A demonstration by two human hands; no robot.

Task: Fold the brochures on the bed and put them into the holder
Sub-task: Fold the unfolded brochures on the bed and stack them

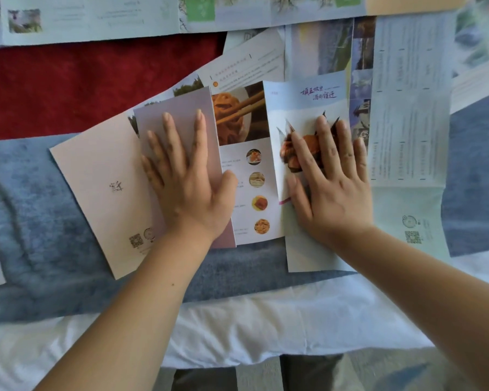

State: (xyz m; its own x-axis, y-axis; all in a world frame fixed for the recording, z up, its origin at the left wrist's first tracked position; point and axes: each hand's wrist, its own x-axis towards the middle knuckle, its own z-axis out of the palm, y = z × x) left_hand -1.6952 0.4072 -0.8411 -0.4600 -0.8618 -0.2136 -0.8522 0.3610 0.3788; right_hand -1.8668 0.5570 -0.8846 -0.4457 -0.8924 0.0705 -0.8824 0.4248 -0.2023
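A brochure (246, 176) with food photos lies half folded in the middle of the bed. Its mauve left panel (178, 108) is turned over the centre, and my left hand (187, 179) presses flat on it with straight fingers. Its right panel (302, 105), pale blue with purple script and a crab picture, is folded inward, and my right hand (328, 182) presses flat on it. A pink sheet (96, 187) with a QR code lies under the left side. No holder is in view.
More unfolded brochures lie around: a long one (410, 108) to the right, a row (96, 18) along the top, another (246, 57) behind the centre. They rest on a grey-blue runner (40, 249) and a red cloth (82, 80); a white sheet (237, 334) covers the near bed edge.
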